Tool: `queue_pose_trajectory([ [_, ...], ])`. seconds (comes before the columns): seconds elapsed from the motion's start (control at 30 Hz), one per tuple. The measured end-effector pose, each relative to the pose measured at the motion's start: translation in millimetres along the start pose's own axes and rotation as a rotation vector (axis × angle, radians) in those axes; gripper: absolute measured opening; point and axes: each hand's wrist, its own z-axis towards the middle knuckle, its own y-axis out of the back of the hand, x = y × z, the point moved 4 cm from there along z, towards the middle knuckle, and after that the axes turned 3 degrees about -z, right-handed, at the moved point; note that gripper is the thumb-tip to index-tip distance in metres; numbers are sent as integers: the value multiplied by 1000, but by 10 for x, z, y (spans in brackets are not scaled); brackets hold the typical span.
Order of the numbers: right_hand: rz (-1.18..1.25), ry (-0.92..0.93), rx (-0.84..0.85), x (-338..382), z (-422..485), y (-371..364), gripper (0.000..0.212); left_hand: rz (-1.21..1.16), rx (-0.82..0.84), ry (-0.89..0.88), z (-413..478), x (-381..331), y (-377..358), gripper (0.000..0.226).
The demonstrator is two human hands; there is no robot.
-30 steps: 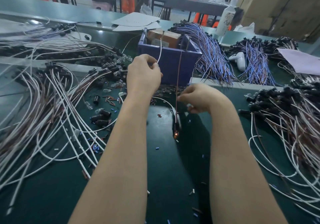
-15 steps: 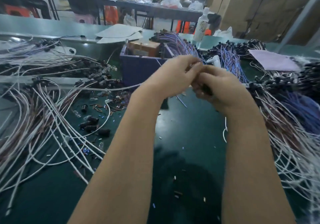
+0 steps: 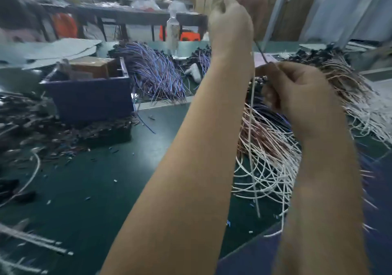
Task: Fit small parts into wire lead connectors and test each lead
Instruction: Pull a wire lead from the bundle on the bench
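Note:
My left hand (image 3: 231, 20) is raised high, its fingers pinching the upper end of a white wire lead (image 3: 251, 126) that hangs straight down past my forearm. My right hand (image 3: 297, 96) sits lower and to the right, fingers curled round a thin dark wire (image 3: 259, 50) that slants up toward the left hand. Beneath both hands spreads a heap of white and reddish-brown leads (image 3: 271, 153) with black connectors (image 3: 257, 81) at the top. The view is blurred, so any small part in the fingers is not visible.
A dark blue bin (image 3: 89, 98) with a cardboard box (image 3: 93, 66) inside stands at left centre on the green table (image 3: 95, 179). Blue-purple leads (image 3: 157, 77) lie behind it, a plastic bottle (image 3: 172, 30) farther back. Small loose parts and leads litter the left side.
The view has swung to the right. My left hand has risen well above the right, drawing a white lead up out of the heap; the hands were together half a second ago.

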Motion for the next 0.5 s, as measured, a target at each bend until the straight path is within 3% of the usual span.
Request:
queue_pose_trajectory([
  [0.13,-534,-20,-353,-223,87,651,19,303,4,65,94,487,-52,23],
  [0.23,-656,-244,-226,-690,176,575,19,440,-37,296,111,1033,199,28],
  [0.33,-718,-468,-30,-1215,172,300,17,662,-56,378,138,1431,474,29],
  [0.5,-724,-561,-142,-1536,180,163,8,850,-107,263,202,1564,658,9],
])
